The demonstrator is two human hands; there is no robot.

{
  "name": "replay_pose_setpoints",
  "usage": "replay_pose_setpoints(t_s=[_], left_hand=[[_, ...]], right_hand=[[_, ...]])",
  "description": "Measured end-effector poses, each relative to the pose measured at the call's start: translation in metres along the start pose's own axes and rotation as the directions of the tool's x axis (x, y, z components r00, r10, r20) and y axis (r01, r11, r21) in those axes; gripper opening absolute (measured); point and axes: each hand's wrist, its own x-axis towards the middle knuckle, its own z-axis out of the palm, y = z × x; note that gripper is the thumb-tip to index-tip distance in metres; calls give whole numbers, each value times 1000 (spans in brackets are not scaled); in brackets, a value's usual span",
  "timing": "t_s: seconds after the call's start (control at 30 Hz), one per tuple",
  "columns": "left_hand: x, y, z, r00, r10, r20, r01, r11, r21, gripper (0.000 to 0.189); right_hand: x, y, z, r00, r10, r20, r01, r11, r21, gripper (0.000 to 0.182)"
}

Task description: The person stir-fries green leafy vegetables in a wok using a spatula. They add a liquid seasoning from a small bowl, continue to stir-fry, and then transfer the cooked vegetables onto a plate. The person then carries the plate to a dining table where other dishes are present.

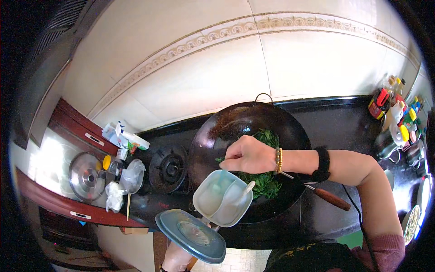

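My left hand (178, 255) is under a two-compartment plastic seasoning box (204, 197) and its raised blue-grey lid (190, 236), and is largely hidden by that lid. White granular contents lie in both compartments, and a pale spoon (247, 188) rests in the right one. Pinched in my right hand (249, 154), a small blue-green spoon (222, 175) reaches into the left compartment. Beneath both is a large dark wok (238, 119) with leafy greens (266, 185) in it. The wooden handle of a metal utensil (331, 199) sticks out over the wok's right rim.
Left of the wok are a bare gas burner (169, 168), a metal pot lid (87, 176), a yellow-capped jar (112, 164) and a plastic-covered bowl (134, 176). Several condiment bottles (380, 103) stand at the right beside a metal pot (389, 142). A tiled wall (204, 81) rises behind.
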Motion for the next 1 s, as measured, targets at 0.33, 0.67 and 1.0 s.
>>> replay_pose_setpoints(t_s=[0.33,0.67,1.0], left_hand=[[-3,7,4,999,28,44,-27,1000,-10,16],[-24,34,54,999,46,-13,-47,997,-68,9],[-23,74,185,984,99,-147,-128,971,-201,10]], right_hand=[[-3,5,-48,977,181,-116,-164,976,141,23],[-36,-32,-68,982,-148,-115,149,989,1,24],[-126,-30,-134,959,-234,-159,141,881,-452,25]])
